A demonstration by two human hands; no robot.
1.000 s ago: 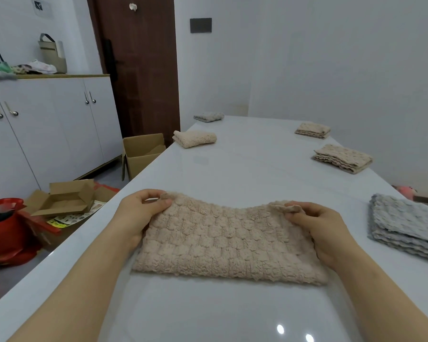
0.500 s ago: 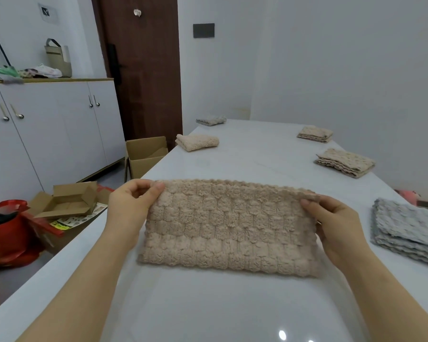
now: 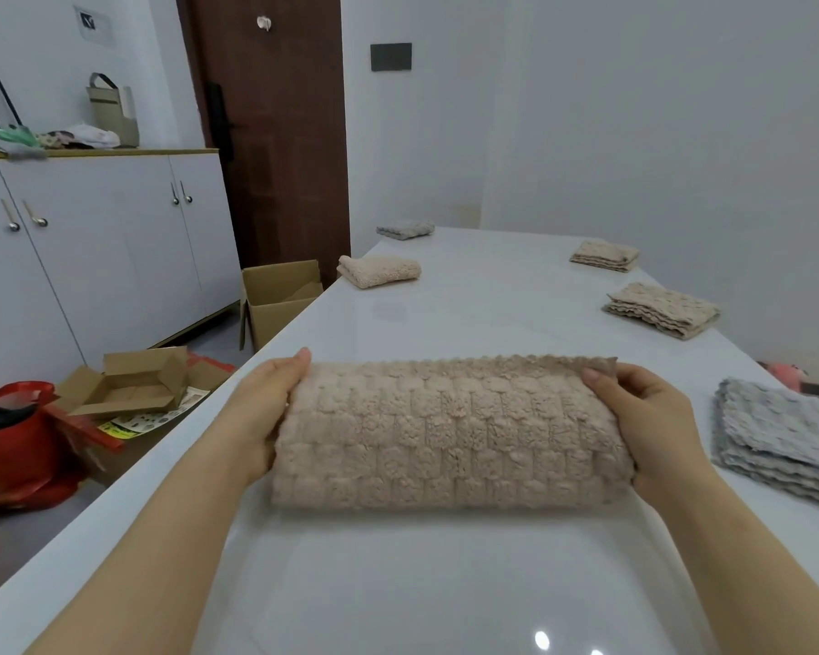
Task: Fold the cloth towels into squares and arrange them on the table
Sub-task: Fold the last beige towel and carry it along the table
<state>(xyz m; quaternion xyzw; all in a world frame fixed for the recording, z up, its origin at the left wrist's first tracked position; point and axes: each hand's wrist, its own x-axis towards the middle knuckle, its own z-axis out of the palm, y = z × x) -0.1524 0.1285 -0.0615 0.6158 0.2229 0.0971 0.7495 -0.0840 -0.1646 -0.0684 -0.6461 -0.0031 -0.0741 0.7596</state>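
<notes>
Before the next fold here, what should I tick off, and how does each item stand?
1. Left hand grips the beige towel's left end: ok.
2. Right hand pinches its right top corner: ok.
3. Top edge level between the hands: ok.
4. Hidden back layer lined up: cannot tell.
5. Towel already square: not ok, a long rectangle.
6. Grey towel stack apart from it, bare table in front: ok.

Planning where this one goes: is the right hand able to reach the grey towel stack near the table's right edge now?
Probably yes, once it lets go: the right hand grips one end of the beige towel. The grey towel stack lies close beside it, with only bare table between.
</notes>
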